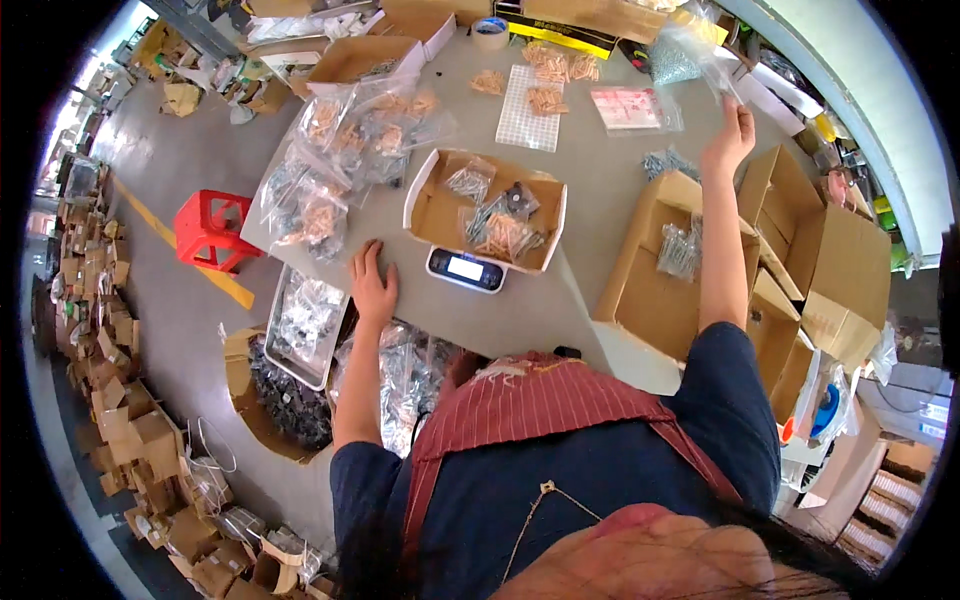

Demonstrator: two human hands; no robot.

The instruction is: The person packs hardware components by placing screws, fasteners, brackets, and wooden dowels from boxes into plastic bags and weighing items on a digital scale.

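Observation:
My left hand [372, 284] lies flat on the grey table [590, 200], fingers apart, just left of a digital scale [466, 269]. On the scale rests a shallow cardboard tray [432, 215] holding small clear bags of screws and tan parts. My right hand [731, 138] is stretched far across the table and pinches the corner of a clear plastic bag [690, 50] filled with small grey hardware.
Heaps of clear bagged parts [340, 150] cover the table's left side. Open cardboard boxes [680, 265] stand to my right, one with bagged screws. A white gridded sheet [528, 108], a pink-printed bag [628, 106], tape roll [489, 32], red stool [213, 230] and metal tray [305, 325] surround them.

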